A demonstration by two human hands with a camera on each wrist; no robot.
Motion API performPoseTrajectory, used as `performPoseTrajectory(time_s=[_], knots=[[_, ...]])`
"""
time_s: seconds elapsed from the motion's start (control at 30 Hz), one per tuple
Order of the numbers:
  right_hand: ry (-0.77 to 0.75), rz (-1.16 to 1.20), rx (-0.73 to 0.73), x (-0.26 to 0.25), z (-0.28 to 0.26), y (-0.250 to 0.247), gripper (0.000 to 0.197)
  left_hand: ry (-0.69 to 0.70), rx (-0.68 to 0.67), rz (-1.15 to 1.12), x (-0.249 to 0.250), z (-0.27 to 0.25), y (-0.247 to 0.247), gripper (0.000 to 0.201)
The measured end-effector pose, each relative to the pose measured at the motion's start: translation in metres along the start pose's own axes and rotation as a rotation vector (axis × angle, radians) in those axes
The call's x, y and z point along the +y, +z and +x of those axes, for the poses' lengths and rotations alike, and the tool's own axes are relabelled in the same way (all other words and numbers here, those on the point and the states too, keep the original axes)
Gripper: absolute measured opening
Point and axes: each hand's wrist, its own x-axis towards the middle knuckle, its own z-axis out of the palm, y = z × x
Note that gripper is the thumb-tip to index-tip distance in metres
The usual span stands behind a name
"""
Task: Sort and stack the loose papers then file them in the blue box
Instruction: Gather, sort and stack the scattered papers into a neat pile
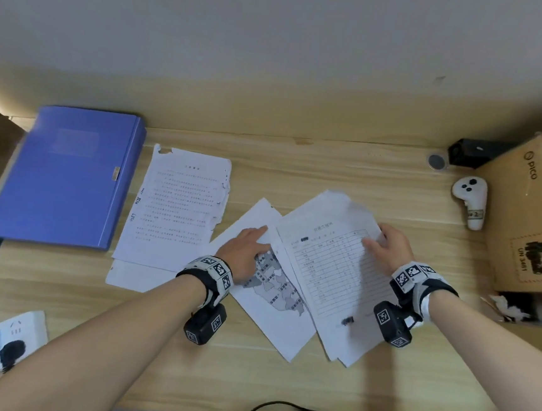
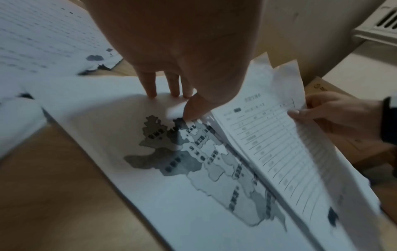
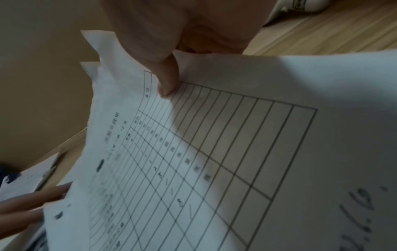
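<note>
Left hand (image 1: 248,250) pressed the map sheet (image 1: 268,290) flat with straight fingers, apparently to steady it; right hand (image 1: 387,248) pinched the table form (image 1: 332,276), seemingly for stacking.

Bare forearms wear black-and-white wrist bands (image 1: 209,270) with square tag markers and black cameras (image 1: 204,324).

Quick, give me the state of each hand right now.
Left hand: open, fingers pressing flat on the map sheet.
Right hand: holding the table sheet, thumb pinching its edge.
</note>
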Motion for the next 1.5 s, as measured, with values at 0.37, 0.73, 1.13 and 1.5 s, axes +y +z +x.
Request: performPoseTrajectory(time_s=[0.37,0.73,1.13,1.5], knots=[[0.035,0.105,0.041,0.004,0.004,0.001,0.036,-0.145,0.216,0.193,-0.012,0.013,-0.020,0.065],[0.058,0.142,0.104,0.006,0.007,-0.005,0.031,-0.367,0.148,0.174,0.001,0.027,-0.022,0.096],[0.126,0.237,0.193,0.016,0.000,-0.031,0.032,-0.223,0.077,0.727,0.035,0.030,-0.012,0.076],[0.172,0.433,0.226,0.004,-0.005,-0.016,0.030,-0.285,-0.093,0.623,0.043,0.004,0.008,0.037]])
